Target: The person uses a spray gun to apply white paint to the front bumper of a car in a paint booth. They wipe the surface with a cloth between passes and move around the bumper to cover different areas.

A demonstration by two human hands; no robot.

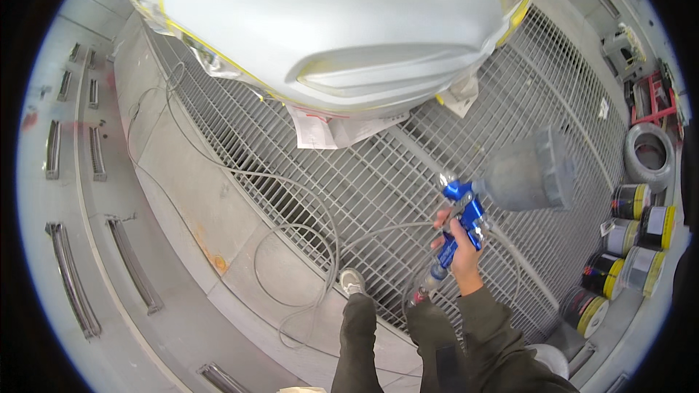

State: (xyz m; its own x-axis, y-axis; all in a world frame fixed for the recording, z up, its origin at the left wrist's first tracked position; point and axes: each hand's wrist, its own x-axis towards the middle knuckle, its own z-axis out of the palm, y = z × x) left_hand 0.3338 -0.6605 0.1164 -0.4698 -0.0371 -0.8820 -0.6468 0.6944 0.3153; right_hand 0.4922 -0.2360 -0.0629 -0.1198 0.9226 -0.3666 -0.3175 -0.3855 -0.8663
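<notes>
My right hand is wrapped around the grip of a blue gravity-feed spray gun. A translucent grey paint cup is fixed to the gun and points off to the right. The air hose joins the lower end of the grip. Ahead of me is a pale grey-white vehicle body panel, edged with yellow masking tape and masking sheets. The gun's nozzle is below the panel's lower edge, apart from it. My left hand is out of view.
The hose loops across the floor grating and the concrete strip. Several paint cans and a tyre stand along the right wall. A red metal frame lies beyond the tyre. Light fixtures line the left wall.
</notes>
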